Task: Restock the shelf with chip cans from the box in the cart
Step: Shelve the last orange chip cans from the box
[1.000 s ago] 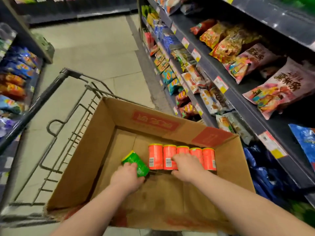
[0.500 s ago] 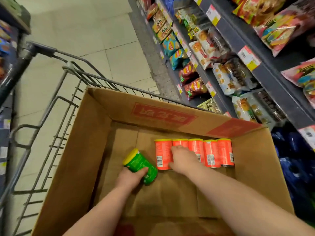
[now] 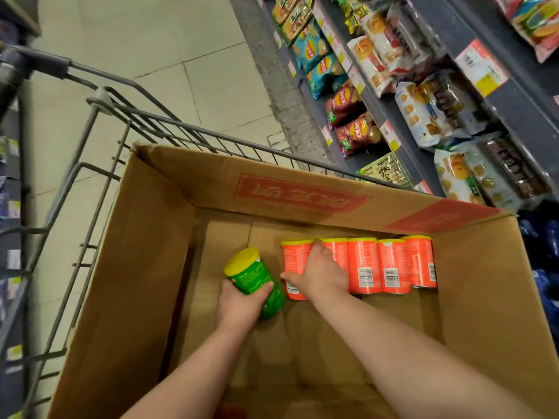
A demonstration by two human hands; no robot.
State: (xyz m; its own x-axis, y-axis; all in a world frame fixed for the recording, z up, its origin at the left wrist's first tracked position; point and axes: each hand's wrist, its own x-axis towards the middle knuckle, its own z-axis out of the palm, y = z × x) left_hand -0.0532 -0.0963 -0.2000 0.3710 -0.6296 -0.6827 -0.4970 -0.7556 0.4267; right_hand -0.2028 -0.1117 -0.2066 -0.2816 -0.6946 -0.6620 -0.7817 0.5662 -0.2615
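Head: left hand [image 3: 239,300] grips green can [image 3: 251,272]; right hand [image 3: 321,273], one of five orange cans [image 3: 363,261].

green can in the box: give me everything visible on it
The green can is a short cylinder with a yellow lid and a glossy green wrap; its small print is too blurred to read. It is tilted, lid up and away from the person, inside the box, left of the orange cans. The left hand grips its lower half, thumb across the side. Whether it rests on the box floor cannot be told.
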